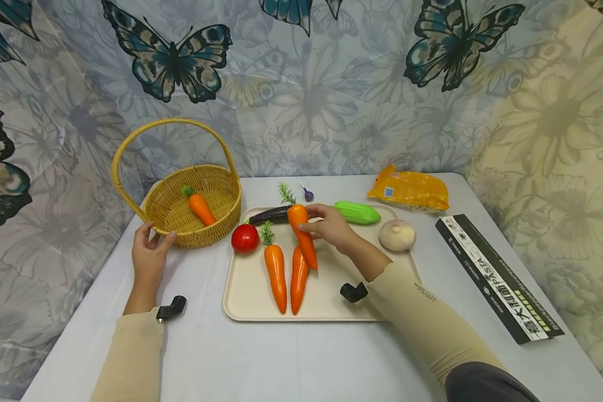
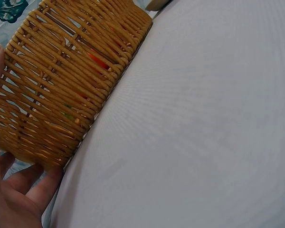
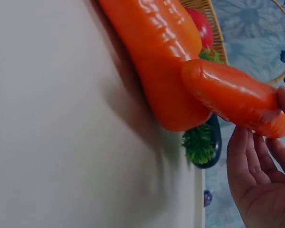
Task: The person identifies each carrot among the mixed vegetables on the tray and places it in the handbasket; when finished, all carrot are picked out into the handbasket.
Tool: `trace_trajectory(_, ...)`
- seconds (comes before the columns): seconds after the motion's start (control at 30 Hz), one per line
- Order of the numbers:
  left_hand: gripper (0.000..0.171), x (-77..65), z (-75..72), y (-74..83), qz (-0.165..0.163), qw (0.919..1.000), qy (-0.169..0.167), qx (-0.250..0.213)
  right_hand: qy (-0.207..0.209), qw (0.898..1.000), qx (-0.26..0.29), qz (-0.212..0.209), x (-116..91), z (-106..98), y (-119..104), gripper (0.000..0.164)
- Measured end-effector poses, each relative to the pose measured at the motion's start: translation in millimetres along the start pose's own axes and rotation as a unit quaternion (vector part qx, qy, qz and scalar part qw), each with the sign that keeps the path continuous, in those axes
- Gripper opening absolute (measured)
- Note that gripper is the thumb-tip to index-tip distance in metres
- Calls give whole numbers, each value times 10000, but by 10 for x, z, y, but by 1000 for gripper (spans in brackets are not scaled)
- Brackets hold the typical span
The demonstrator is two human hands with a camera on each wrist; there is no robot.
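My right hand [image 1: 334,228] pinches an orange carrot [image 1: 301,229] between thumb and fingers. It holds the carrot tilted above the tray [image 1: 341,304], over another carrot [image 1: 299,282]. One more carrot [image 1: 276,276] with a green top lies to the left of that one. At the yellow wicker basket [image 1: 216,237], my left hand [image 1: 149,259] grips the near left side, its thumb and fingers spread on the weave in the left wrist view. Inside the basket lies a carrot [image 1: 201,209]. Some left fingertips are partly hidden in the head view.
On the tray are a tomato [image 1: 244,239], a dark eggplant [image 1: 271,215], a green vegetable [image 1: 358,213] and a pale round vegetable [image 1: 397,235]. Behind it lies a small purple item [image 1: 309,195]. An orange packet [image 1: 409,188] and a long pasta box [image 1: 497,276] are at the right.
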State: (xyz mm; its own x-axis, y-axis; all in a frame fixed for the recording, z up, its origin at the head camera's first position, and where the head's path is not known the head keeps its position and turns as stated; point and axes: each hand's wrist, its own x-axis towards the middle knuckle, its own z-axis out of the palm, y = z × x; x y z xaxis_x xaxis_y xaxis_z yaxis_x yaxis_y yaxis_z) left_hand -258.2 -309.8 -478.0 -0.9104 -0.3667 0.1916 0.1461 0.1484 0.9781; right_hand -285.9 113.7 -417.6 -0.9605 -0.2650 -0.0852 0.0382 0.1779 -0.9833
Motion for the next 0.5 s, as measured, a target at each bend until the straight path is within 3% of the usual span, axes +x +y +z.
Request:
trace_trajectory(0.33, 69, -9, -14, -34, -1, 10000, 73, -59, -439, 9984, -211, -274, 352, 353, -295, 54)
trace_trajectory(0.5, 63, 17, -7, -39, 73, 9998, 129, -131, -678, 9974, -159, -200, 527, 572, -407, 55)
